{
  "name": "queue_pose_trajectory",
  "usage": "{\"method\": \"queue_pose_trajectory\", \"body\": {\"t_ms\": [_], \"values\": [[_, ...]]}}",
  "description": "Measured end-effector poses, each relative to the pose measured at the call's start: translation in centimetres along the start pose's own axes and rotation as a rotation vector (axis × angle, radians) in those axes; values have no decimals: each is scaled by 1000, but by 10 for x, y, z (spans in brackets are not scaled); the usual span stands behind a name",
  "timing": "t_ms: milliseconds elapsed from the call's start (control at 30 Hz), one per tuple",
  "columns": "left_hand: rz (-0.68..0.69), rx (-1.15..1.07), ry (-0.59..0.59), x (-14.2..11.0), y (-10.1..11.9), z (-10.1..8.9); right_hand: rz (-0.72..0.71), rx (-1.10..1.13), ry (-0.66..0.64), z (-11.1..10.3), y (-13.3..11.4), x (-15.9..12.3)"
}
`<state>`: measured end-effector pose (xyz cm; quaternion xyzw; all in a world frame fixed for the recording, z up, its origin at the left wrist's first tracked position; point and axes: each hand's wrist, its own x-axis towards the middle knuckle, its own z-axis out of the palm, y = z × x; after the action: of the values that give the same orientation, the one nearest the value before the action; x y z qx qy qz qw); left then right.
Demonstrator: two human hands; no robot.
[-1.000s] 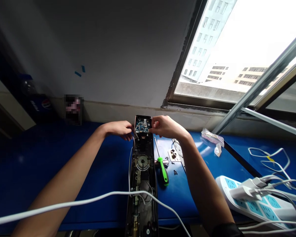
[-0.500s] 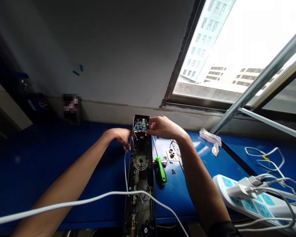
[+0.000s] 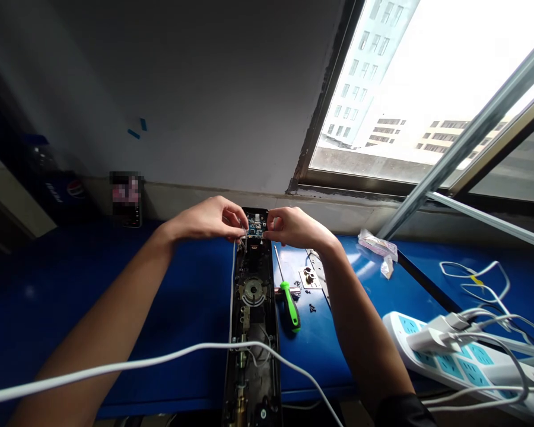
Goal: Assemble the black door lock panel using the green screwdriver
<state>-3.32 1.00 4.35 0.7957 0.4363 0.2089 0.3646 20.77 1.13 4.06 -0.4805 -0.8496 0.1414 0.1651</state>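
A long black opened lock body (image 3: 253, 320) lies lengthwise on the blue table (image 3: 191, 302), its inner parts and thin wires showing. At its far end sits a small blue circuit board (image 3: 255, 226). My left hand (image 3: 213, 218) is curled over the left side of that end, fingertips pinched at the board's edge. My right hand (image 3: 291, 228) pinches at the board's right edge. What the fingertips grip is too small to make out. A green-handled screwdriver (image 3: 290, 303) lies just right of the lock body.
A metal plate (image 3: 311, 276) and loose small screws lie right of the screwdriver. A white power strip (image 3: 458, 356) with plugs and white cables sits at the right. A white cable (image 3: 115, 367) crosses the front. Plastic bags (image 3: 376, 244) lie near the window.
My left hand rose from the table beside the lock body and came up to the circuit board's left edge. My right hand stayed at the board's right side.
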Motion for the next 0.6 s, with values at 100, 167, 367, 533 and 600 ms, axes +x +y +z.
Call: {"method": "queue_pose_trajectory", "body": {"t_ms": [100, 167, 367, 533, 600], "values": [[7, 33, 85, 6, 6, 16, -29, 80, 44, 0, 0, 0], [26, 54, 110, 10, 6, 26, -36, 143, 59, 0, 0, 0], [24, 119, 222, 16, 6, 41, -10, 180, 125, -4, 2, -1], [2, 157, 258, 15, 6, 33, -36, 185, 169, 1, 0, 1], [-30, 141, 212, 12, 4, 25, -52, 165, 183, 7, -1, 4]]}}
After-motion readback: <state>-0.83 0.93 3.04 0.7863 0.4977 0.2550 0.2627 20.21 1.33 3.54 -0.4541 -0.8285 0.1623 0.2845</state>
